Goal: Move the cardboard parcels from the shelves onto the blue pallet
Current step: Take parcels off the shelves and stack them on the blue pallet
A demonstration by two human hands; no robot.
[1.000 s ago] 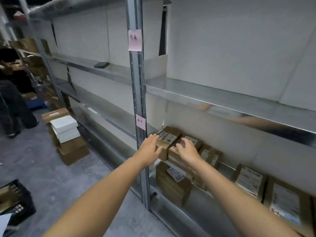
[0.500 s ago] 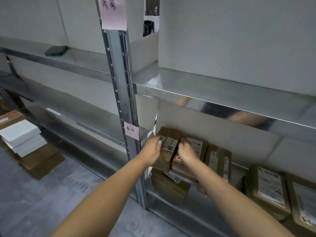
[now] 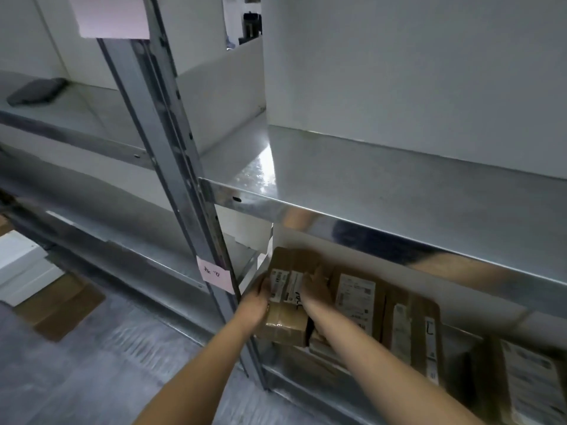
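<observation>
With my left hand [image 3: 256, 297] and right hand [image 3: 316, 288] clamped around the end parcel [image 3: 287, 305], next I'd lift it clear of the shelf [image 3: 399, 191] overhead.

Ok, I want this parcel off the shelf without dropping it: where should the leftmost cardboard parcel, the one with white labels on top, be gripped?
Probably by its two long side faces, from the open aisle side. The leftmost parcel juts over the shelf edge, the upright post stands to its left and the neighbouring parcel crowds its right. The left hand and right hand already flank it.
</observation>
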